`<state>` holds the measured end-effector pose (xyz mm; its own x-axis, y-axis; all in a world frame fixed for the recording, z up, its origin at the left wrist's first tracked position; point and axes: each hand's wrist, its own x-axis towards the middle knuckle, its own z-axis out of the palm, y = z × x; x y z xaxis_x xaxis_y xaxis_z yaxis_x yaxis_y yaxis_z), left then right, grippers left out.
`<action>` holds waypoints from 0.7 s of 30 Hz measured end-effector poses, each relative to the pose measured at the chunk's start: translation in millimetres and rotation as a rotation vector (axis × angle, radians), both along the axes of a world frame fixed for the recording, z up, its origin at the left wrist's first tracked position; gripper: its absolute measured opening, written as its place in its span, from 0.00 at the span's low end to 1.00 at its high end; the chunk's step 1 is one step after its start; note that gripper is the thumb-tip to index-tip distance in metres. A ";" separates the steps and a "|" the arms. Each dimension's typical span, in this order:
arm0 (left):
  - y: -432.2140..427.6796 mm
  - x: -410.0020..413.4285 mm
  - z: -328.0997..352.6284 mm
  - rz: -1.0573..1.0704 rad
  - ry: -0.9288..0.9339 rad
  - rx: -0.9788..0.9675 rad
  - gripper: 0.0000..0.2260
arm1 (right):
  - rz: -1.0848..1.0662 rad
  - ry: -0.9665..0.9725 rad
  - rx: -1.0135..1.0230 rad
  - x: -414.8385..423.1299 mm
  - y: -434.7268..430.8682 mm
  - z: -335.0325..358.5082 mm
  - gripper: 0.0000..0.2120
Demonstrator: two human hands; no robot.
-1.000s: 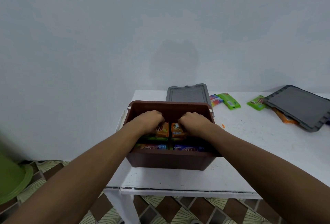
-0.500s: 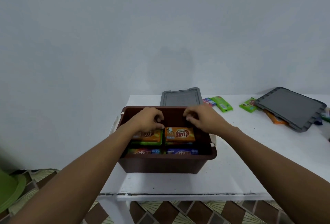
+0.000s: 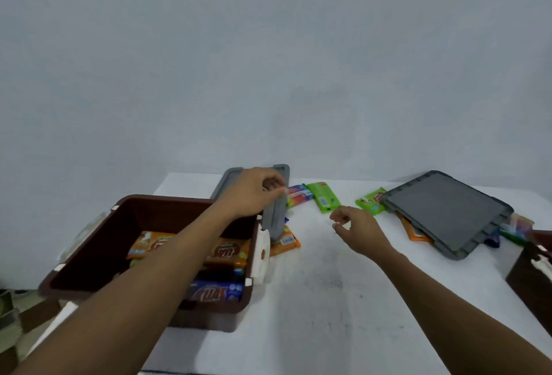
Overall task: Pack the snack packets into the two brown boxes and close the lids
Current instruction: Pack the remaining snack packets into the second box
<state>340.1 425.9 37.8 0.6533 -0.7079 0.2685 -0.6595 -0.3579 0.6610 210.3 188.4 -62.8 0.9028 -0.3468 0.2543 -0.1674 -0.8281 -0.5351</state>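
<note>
**Left hand on the lid, right hand free**

Your left hand [image 3: 254, 192] reaches across the open box [image 3: 167, 200], with the forearm passing over what is inside. Its fingers curl round the long edge of the grey lid [image 3: 276, 216]. In that grip the lid stands tipped up on edge. Its low end is beside the box's white latch [image 3: 261, 250], over an orange packet [image 3: 285, 241] on the table [image 3: 328, 300]; I cannot tell if they touch. Your right hand [image 3: 357, 227] hovers to the right of the held lid, above the table, holding nothing, with the fingers loosely bent.

Under your left forearm the box holds packets: orange ones [image 3: 230, 252] further back, blue ones [image 3: 215, 291] nearer you. Just beyond the right hand's fingertips lies a green packet [image 3: 324, 200], with a striped one [image 3: 298, 195] between it and the held lid. A second green packet [image 3: 369, 201] lies further right, against the second lid [image 3: 445, 213], which rests tilted on more packets. The second box [image 3: 528, 279] shows at the right edge, well apart from both hands.
</note>
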 end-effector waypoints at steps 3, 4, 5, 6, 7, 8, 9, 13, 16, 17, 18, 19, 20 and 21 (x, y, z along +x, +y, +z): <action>-36.8 -12.0 -6.1 0.017 0.041 0.051 0.08 | 0.065 0.016 -0.021 6.7 -32.8 -3.8 0.07; -47.1 -13.9 -10.5 0.023 0.058 0.080 0.09 | 0.083 0.019 -0.035 9.1 -42.5 -4.7 0.07; -56.0 -14.9 -16.5 0.030 0.070 0.110 0.08 | 0.099 0.028 -0.049 11.3 -51.6 -6.0 0.08; -63.8 -14.9 -24.1 0.038 0.077 0.148 0.07 | 0.098 0.042 -0.054 12.8 -60.8 -8.4 0.09; -71.4 -16.1 -29.9 0.044 0.069 0.186 0.05 | 0.081 0.051 -0.056 13.0 -69.5 -9.9 0.10; -78.7 -16.5 -36.4 0.054 0.058 0.223 0.04 | 0.056 0.053 -0.055 13.2 -78.7 -12.1 0.11; -86.2 -18.1 -42.6 0.060 0.050 0.257 0.05 | 0.038 0.059 -0.060 11.8 -87.6 -15.1 0.13; -118.2 -24.7 -72.6 0.086 0.001 0.405 0.16 | 0.023 0.301 -0.237 1.5 -113.1 -30.7 0.27; -142.9 -27.3 -96.4 0.051 -0.042 0.489 0.22 | 0.017 0.365 -0.313 -10.5 -114.1 -41.2 0.29; -150.3 -28.0 -103.1 0.038 -0.029 0.501 0.24 | 0.014 0.325 -0.328 -14.7 -113.1 -42.2 0.29; -156.7 -27.4 -110.6 0.031 -0.004 0.513 0.25 | 0.013 0.286 -0.343 -18.3 -112.4 -42.5 0.29; -162.5 -26.7 -117.0 0.020 0.005 0.529 0.26 | 0.014 0.257 -0.353 -22.0 -111.1 -41.8 0.29; -168.1 -25.1 -123.6 0.010 0.011 0.549 0.27 | 0.014 0.237 -0.350 -25.5 -110.3 -41.1 0.28; -172.8 -23.5 -129.0 0.009 0.003 0.566 0.28 | 0.017 0.221 -0.341 -28.0 -109.7 -41.3 0.27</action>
